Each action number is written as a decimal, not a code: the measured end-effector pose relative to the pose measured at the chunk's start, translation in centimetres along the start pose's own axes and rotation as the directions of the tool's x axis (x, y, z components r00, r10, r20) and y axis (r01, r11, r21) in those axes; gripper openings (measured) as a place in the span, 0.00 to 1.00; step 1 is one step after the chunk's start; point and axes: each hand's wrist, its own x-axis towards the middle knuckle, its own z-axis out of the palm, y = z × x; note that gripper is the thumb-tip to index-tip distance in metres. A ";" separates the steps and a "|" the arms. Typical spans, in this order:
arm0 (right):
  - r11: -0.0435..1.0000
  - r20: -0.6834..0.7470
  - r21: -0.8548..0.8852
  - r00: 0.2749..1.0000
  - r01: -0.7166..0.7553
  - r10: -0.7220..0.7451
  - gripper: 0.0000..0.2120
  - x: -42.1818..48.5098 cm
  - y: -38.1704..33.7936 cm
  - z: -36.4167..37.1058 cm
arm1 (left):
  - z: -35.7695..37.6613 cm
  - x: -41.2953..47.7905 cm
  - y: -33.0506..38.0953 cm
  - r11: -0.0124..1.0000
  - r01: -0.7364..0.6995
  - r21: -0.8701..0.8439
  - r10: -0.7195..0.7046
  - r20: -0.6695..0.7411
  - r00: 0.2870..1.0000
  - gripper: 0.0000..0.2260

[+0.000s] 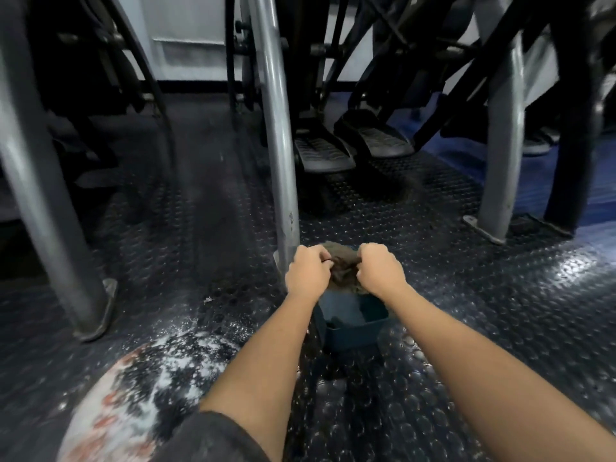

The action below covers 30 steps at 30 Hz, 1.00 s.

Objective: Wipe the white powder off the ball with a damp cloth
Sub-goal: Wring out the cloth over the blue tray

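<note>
In the lower middle of the frame both hands are gripping a dark, wet-looking cloth (343,263) above a small blue tub (353,328). The left hand (308,273) and the right hand (380,273) are each closing their fingers tightly round one end of it, knuckles up, and I judge that they are wringing it out over the tub. The ball (133,395) is lying at the lower left of the frame on the studded rubber floor (500,311), well apart from the hands. White powder (186,348) is covering its top and is lying also on the floor just beside it. The ball is looking large and round, so it is probably rolling easily under a push; one hand should be steadying its side while the other is wiping from the top down. The cloth is soft and limp, best bunched in the palm. Red lettering is showing on the ball's pale surface, but it is too blurred to read. A grey metal post (276,128) is standing just left of the hands.
</note>
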 end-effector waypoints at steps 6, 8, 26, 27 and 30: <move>1.000 -0.046 0.019 0.999 -0.008 0.009 0.11 -3.4 -4.2 -8.4 | -9.5 -2.0 4.1 0.966 0.033 -0.256 -0.004 0.115 0.993 0.06; 0.999 -0.078 0.047 0.997 -0.005 0.009 0.11 -5.1 -6.1 -10.0 | -12.9 -3.2 4.9 0.963 -0.002 -0.268 0.027 0.091 0.995 0.06; 0.844 -0.432 0.136 0.798 0.519 -0.421 0.07 -21.1 -12.9 -12.4 | -24.4 -21.8 0.6 0.520 0.272 -0.810 -0.254 0.157 0.954 0.02; 0.830 -0.446 0.110 0.774 0.547 -0.450 0.07 -22.3 -13.4 -13.1 | -25.0 -23.1 0.7 0.529 0.253 -0.810 -0.248 0.138 0.959 0.02; 0.805 -0.472 0.059 0.727 0.590 -0.498 0.07 -25.4 -14.9 -15.3 | -26.9 -26.4 1.4 0.561 0.189 -0.806 -0.223 0.072 0.972 0.07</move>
